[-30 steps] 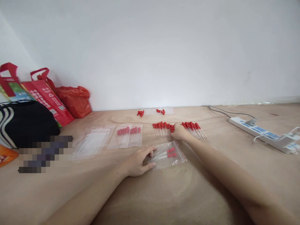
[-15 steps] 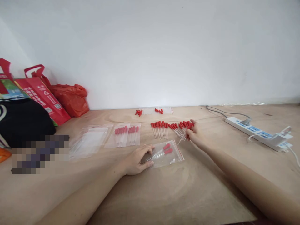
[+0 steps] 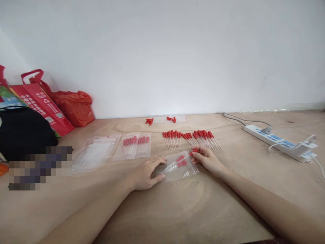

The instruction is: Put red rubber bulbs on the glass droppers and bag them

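A small clear zip bag (image 3: 177, 168) lies on the wooden table (image 3: 193, 210) with two red-capped droppers inside. My left hand (image 3: 146, 173) pins the bag's left end, fingers and thumb on it. At the bag's right mouth, my right hand (image 3: 207, 158) pinches one red-capped dropper (image 3: 193, 151). Just beyond lies a row of loose red-capped droppers (image 3: 191, 138).
Two filled zip bags (image 3: 135, 145) and a stack of empty bags (image 3: 95, 152) lie left. Loose red caps (image 3: 159, 120) sit near the wall. A white power strip (image 3: 281, 142) with cables is at right. Red bags (image 3: 61, 103) and a black bag (image 3: 22, 134) stand far left.
My right hand left the dropper row with one dropper and came back toward me to the bag's open end. The left hand stayed on the bag.
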### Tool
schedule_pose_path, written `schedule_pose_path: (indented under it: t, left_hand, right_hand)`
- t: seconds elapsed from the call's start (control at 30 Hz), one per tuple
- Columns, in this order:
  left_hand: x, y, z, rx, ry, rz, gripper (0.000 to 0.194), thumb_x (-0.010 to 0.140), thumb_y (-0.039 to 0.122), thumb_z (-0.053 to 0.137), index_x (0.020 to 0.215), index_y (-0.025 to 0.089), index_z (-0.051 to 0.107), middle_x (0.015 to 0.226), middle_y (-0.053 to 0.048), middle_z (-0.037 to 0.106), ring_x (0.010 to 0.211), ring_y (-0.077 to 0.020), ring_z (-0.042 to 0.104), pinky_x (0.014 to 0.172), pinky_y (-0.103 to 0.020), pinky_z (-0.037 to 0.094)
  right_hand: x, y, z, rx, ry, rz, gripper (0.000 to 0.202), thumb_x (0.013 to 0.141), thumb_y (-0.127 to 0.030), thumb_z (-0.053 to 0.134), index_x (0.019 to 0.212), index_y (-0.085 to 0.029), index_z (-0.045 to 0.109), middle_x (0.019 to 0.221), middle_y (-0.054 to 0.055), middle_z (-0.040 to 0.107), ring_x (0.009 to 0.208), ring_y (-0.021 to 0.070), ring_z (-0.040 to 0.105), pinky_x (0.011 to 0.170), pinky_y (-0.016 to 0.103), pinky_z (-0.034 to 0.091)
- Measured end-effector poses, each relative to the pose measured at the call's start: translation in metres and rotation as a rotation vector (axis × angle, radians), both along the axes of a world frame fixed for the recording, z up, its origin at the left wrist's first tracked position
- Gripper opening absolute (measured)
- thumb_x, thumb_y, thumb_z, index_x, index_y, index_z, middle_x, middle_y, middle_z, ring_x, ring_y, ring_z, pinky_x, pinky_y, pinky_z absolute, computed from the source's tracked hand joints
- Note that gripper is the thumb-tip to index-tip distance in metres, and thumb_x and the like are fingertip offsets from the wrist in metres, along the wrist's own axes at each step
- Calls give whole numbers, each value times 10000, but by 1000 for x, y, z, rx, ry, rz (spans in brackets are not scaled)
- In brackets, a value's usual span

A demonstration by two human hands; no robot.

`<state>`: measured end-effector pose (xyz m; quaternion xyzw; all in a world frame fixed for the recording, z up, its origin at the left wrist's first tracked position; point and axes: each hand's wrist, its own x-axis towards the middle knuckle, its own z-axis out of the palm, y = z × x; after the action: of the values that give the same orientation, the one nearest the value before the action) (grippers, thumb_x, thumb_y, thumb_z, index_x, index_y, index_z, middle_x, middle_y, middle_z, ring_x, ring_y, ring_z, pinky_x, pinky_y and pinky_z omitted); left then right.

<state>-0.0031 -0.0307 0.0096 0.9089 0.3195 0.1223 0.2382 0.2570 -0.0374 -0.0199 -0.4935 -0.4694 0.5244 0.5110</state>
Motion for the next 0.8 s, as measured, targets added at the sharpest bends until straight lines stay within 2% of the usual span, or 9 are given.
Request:
schedule_pose_path:
  t: [0.07, 0.23, 0.4, 0.47, 0.6, 0.67, 0.8]
  left_hand:
    - [-1, 0, -1, -2, 4, 3, 358, 809, 329, 490, 1149, 240, 420, 1277, -44, 438, 1193, -212, 378, 984, -380, 317]
    - [-1, 0, -2, -4, 7, -2, 356, 815, 334, 482, 1155, 250, 419, 1285, -37, 430, 1194, -211, 379, 984, -379, 319]
    - [0, 2, -2, 11, 9, -7, 360, 814, 336, 482, 1154, 239, 416, 1275, -43, 439, 1195, -211, 375, 988, -380, 315]
    - [0, 1, -2, 15, 18, -5, 364, 815, 343, 480, 1156, 237, 414, 1279, -46, 436, 1201, -212, 368, 992, -382, 309]
    - [-1, 0, -2, 15, 40, -2, 369, 816, 344, 479, 1161, 235, 408, 1287, -48, 428, 1198, -209, 371, 992, -384, 308]
    - [-1, 0, -2, 15, 37, -3, 370, 817, 340, 478, 1165, 239, 404, 1291, -45, 423, 1199, -209, 369, 993, -386, 307]
    - [-1, 1, -2, 11, 32, -9, 369, 822, 343, 472, 1171, 246, 401, 1296, -41, 417, 1203, -206, 363, 995, -389, 306]
  right_hand:
    - [6, -3, 1, -53, -30, 82, 266, 609, -282, 616, 804, -176, 469, 589, -43, 527, 496, 75, 512, 501, 225, 440]
    - [21, -6, 7, -129, -75, 176, 286, 585, -251, 647, 770, -187, 439, 555, -49, 565, 400, 59, 466, 369, 179, 308]
    - [35, -4, 20, -268, -114, 359, 229, 578, -218, 656, 720, -156, 487, 530, -33, 569, 380, 47, 452, 364, 169, 272]
    - [38, -2, 20, -285, -86, 352, 236, 570, -215, 666, 722, -153, 496, 534, -27, 576, 384, 48, 452, 365, 169, 271]
    - [39, 3, 13, -224, 5, 215, 259, 566, -224, 679, 733, -167, 489, 557, -25, 589, 395, 49, 450, 365, 170, 270]
    - [39, 4, 10, -211, 29, 195, 255, 574, -229, 675, 742, -174, 490, 564, -27, 589, 398, 51, 447, 368, 171, 269]
    - [46, 5, 12, -209, -26, 170, 226, 583, -256, 661, 722, -181, 499, 565, -27, 580, 408, 59, 444, 374, 180, 273]
